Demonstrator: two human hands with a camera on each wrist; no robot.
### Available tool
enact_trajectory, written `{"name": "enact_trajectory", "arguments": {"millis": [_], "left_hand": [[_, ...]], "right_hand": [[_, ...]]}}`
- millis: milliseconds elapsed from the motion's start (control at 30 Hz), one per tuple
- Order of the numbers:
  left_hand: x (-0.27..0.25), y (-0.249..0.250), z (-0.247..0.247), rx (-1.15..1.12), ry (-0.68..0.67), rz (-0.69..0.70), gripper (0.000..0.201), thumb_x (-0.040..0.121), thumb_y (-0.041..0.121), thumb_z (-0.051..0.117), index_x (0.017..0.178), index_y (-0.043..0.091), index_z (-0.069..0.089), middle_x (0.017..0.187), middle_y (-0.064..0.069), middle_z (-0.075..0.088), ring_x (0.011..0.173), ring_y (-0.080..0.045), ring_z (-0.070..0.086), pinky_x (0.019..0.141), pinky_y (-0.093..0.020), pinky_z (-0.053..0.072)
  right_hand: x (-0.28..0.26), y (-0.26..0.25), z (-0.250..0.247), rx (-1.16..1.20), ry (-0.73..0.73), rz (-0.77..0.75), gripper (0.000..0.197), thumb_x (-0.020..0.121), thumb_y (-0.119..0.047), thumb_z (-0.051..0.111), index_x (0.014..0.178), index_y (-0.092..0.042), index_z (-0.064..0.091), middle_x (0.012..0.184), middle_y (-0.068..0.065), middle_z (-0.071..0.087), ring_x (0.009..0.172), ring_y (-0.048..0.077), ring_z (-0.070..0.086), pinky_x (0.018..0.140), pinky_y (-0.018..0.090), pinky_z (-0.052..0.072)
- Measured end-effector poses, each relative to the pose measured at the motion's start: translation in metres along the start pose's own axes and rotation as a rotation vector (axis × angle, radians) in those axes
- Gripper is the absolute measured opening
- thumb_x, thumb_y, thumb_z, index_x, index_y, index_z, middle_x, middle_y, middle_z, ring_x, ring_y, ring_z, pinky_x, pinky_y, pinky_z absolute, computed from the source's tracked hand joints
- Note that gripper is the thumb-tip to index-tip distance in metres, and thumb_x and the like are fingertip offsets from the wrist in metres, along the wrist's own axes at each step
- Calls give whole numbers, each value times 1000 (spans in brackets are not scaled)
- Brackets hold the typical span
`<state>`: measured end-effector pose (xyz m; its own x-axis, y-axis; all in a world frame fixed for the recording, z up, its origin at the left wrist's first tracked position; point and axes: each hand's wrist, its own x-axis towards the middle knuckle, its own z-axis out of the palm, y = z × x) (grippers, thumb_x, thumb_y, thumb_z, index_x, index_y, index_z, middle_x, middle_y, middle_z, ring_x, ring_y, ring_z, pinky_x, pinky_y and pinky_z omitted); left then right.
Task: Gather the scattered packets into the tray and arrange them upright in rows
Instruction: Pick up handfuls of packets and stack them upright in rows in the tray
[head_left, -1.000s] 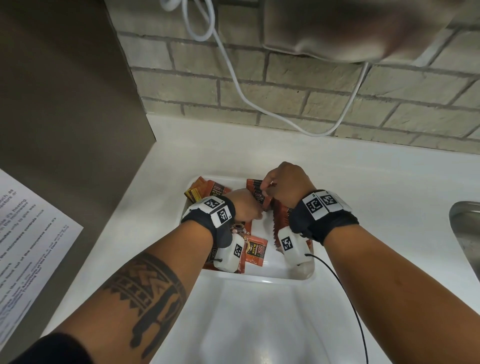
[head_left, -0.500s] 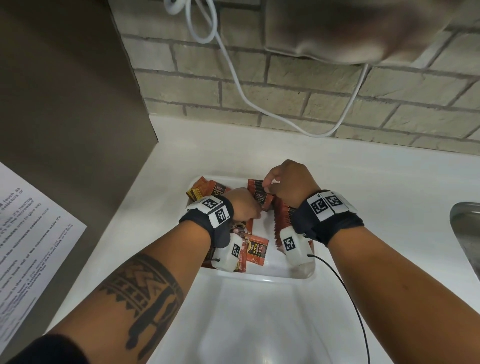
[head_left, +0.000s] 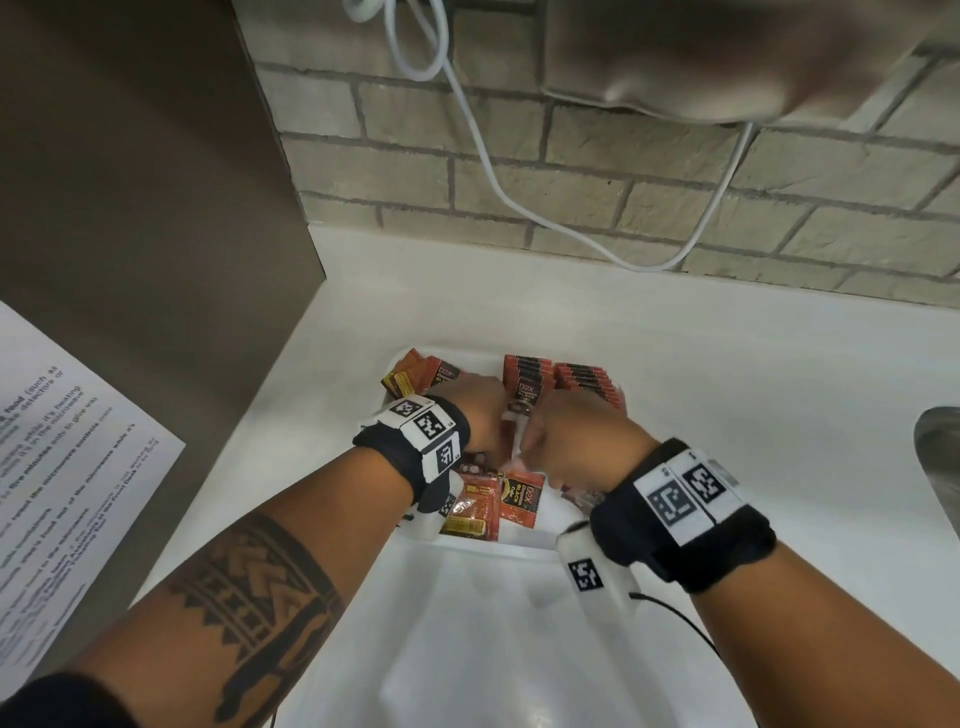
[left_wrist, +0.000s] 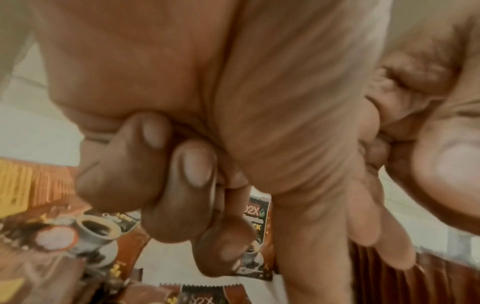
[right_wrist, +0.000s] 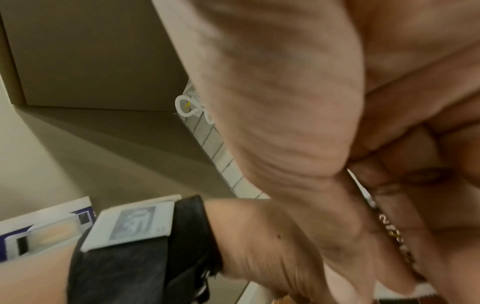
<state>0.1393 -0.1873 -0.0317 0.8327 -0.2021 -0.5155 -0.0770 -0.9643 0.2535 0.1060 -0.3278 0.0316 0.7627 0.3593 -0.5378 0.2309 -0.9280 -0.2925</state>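
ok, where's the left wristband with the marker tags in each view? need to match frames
Head: the left wristband is left of centre, over the near-left part of the tray.
Left wrist: not in it, only fingers and packets.
Right wrist: lower left, a black band with a white tag.
Shared landmark: the white cable, in head and right wrist only.

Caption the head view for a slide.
Both hands meet over a white tray of coffee packets on a counter.
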Motion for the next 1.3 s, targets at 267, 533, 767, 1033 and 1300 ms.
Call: {"name": "enact_trajectory", "arguments": {"millis": [267, 533, 767, 1033, 1300], "left_hand": [[-13, 6, 0, 245, -123, -11, 80, 66, 42, 93, 130, 10, 58, 117, -7, 69, 105, -27, 67, 82, -38, 57], [-14, 4, -2, 234, -188, -4, 76, 66, 33, 94, 129, 8, 60, 116, -8, 68, 105, -27, 66, 87, -42, 58], [-15, 2, -3, 291, -210, 44, 58, 72, 31, 90, 120, 7, 67, 113, -8, 70, 101, -27, 67, 85, -38, 58], [-19, -8, -9, 147, -231, 107, 35, 73, 19, 90, 103, 11, 74, 104, -5, 74, 90, -23, 67, 76, -30, 55], [-18, -15, -11, 76, -212, 123, 27, 74, 24, 89, 97, 16, 77, 101, -1, 75, 95, -19, 67, 87, -33, 55]], "right_hand": [[3, -8, 23, -168, 18, -69, 31, 97, -27, 57, 112, -3, 68, 111, 9, 68, 93, 22, 61, 80, 28, 45], [12, -15, 33, -253, -6, -63, 27, 98, -21, 53, 114, -4, 65, 100, 10, 64, 81, 21, 52, 72, 28, 42], [9, -17, 30, -188, -8, -53, 28, 97, -21, 57, 116, -1, 64, 113, 13, 67, 104, 26, 64, 78, 28, 45], [18, -20, 35, -213, -118, -6, 33, 94, -28, 65, 115, -3, 64, 109, 10, 69, 83, 20, 57, 69, 28, 46], [22, -23, 41, -219, -198, 16, 28, 85, -23, 73, 108, -7, 70, 73, 0, 54, 81, 19, 57, 72, 28, 49]]}}
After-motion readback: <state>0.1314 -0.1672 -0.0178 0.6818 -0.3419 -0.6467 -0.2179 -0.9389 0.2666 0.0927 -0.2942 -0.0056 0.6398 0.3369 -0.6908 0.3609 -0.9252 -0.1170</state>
